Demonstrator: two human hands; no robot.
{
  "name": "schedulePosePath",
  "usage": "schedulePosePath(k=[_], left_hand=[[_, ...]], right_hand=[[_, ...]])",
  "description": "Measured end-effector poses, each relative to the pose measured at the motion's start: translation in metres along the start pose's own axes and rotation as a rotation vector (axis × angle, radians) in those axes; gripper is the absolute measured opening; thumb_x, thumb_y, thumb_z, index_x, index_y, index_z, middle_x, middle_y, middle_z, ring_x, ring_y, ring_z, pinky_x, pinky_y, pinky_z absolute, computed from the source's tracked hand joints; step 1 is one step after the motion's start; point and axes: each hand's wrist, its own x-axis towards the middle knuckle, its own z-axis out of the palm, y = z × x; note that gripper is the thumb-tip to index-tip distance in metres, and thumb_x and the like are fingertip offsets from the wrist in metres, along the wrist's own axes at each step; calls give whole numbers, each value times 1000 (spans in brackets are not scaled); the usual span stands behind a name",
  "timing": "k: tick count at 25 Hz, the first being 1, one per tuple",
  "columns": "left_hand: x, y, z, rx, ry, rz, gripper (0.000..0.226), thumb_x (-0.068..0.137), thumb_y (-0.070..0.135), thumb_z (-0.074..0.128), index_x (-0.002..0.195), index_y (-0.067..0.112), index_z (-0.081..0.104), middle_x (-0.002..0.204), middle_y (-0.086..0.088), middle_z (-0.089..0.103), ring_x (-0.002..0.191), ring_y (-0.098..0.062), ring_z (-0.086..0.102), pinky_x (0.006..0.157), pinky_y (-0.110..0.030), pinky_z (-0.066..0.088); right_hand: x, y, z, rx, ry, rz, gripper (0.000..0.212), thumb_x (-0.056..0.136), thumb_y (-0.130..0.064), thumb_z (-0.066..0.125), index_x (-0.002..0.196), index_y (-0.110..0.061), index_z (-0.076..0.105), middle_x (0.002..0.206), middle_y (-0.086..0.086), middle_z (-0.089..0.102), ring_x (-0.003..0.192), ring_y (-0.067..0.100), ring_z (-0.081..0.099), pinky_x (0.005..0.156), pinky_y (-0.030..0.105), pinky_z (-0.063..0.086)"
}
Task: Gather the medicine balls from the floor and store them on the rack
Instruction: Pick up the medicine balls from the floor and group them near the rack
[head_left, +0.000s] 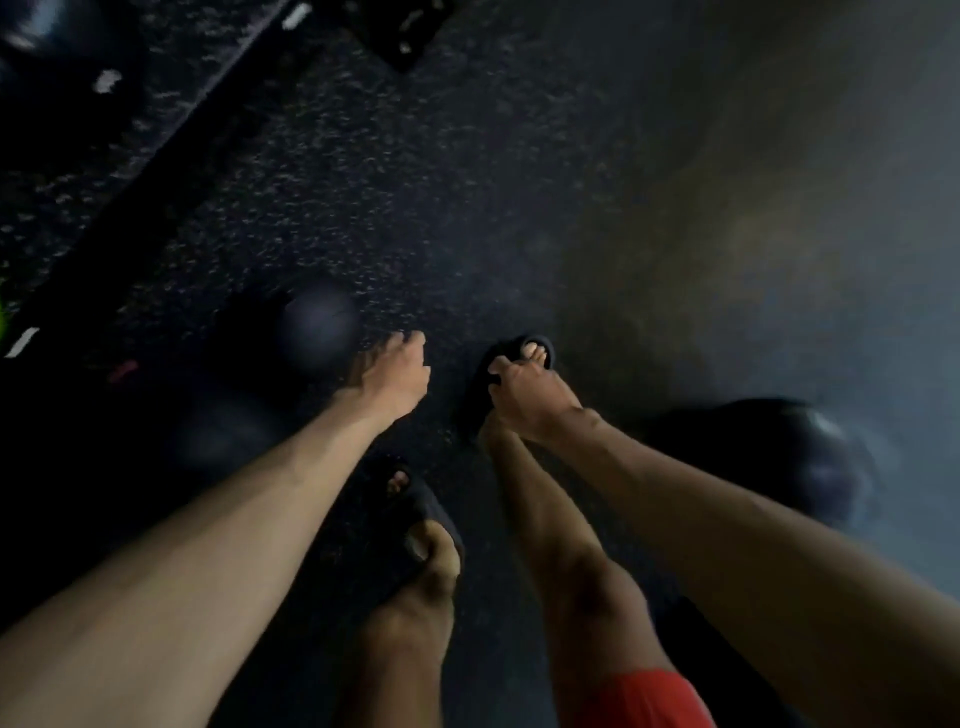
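Note:
The view is dark and blurred, looking down at a speckled black floor. A dark medicine ball (318, 331) lies on the floor just left of my left hand (392, 376). A second dark ball (810, 457) lies to the right, beyond my right forearm. Both arms reach down and forward. My left hand hangs with loosely curled fingers and holds nothing. My right hand (524, 397) also hangs loosely curled and empty, above my right foot. The black rack frame (171, 156) runs diagonally at upper left, with a ball (36, 23) on it at the top left corner.
My feet in black slides (519, 358) stand between the two floor balls. A black block (400, 31) sits on the floor at the top. The floor on the right side is smooth and grey.

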Motion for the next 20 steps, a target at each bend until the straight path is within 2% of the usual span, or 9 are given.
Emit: schedulePosePath(k=[4, 10, 15, 20], left_hand=[[-48, 91, 45, 131, -175, 205, 38, 103, 31, 47, 138, 15, 47, 135, -11, 55, 121, -32, 55, 97, -46, 48], [-111, 190, 161, 348, -349, 452, 41, 103, 30, 47, 141, 14, 45, 137, -11, 54, 126, -30, 54, 102, -48, 47], [-162, 253, 270, 592, -361, 485, 38, 103, 30, 48, 138, 15, 48, 135, -10, 56, 124, -28, 55, 101, -44, 47], [-237, 322, 402, 774, -372, 456, 40, 102, 32, 51, 140, 19, 48, 132, -7, 59, 117, -24, 59, 96, -41, 51]], right_hand=[[-100, 76, 50, 190, 36, 173, 38, 107, -30, 39, 141, -15, 46, 129, 14, 61, 118, 35, 59, 97, 46, 45], [-209, 182, 159, 450, 159, 379, 31, 105, -28, 41, 131, -13, 50, 120, 13, 64, 112, 36, 61, 90, 45, 47], [-286, 253, 261, 648, 237, 486, 30, 105, -31, 43, 125, -10, 52, 117, 16, 65, 108, 38, 61, 91, 48, 49], [-375, 317, 377, 812, 294, 564, 35, 104, -32, 44, 134, -14, 51, 125, 13, 64, 115, 34, 60, 94, 47, 45]])
